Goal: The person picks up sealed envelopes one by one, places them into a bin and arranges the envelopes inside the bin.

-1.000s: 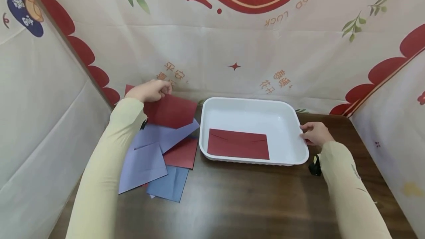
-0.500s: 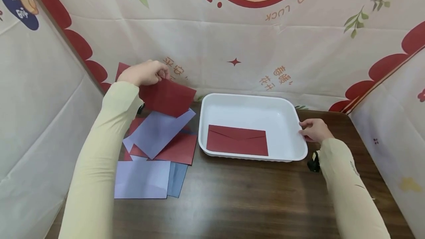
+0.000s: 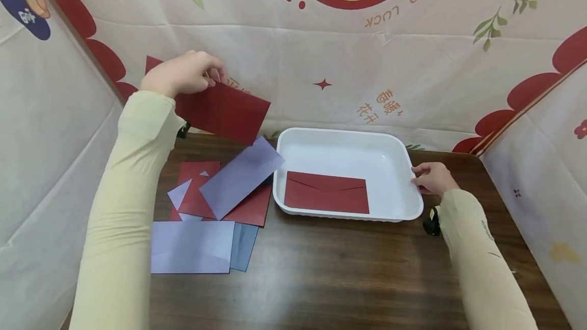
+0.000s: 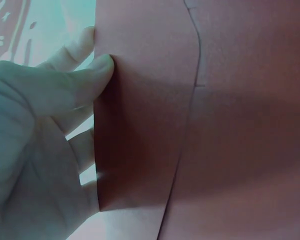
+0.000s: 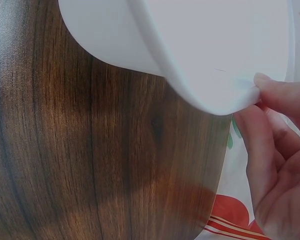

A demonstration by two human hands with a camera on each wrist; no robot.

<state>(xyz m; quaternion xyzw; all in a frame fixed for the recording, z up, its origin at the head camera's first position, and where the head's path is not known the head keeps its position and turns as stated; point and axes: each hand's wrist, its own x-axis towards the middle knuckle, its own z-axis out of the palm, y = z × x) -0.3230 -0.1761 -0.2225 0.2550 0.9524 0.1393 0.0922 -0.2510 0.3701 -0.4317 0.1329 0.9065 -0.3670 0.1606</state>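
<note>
My left hand (image 3: 185,73) pinches a dark red envelope (image 3: 224,113) by its long top edge, raised above the back left of the table. In the left wrist view the thumb presses on the flap side of the envelope (image 4: 140,125), with the fingers behind it. My right hand (image 3: 433,178) pinches the right rim of a white tray (image 3: 390,177); in the right wrist view the thumb lies over the rim (image 5: 210,107) and the fingers sit below it. Another red envelope (image 3: 326,192) lies flap side up in the tray's front left.
Loose envelopes lie left of the tray: a lavender one (image 3: 243,174) with its corner over the tray's rim, another lavender one (image 3: 192,247) in front, red ones (image 3: 247,210) and a blue one (image 3: 244,248). A printed cloth (image 3: 312,55) stands behind the wooden table (image 3: 348,269).
My left hand has risen and moved left with the red envelope. The lavender envelopes beneath have slid and turned, one coming over the tray's rim. My right hand stays on the tray.
</note>
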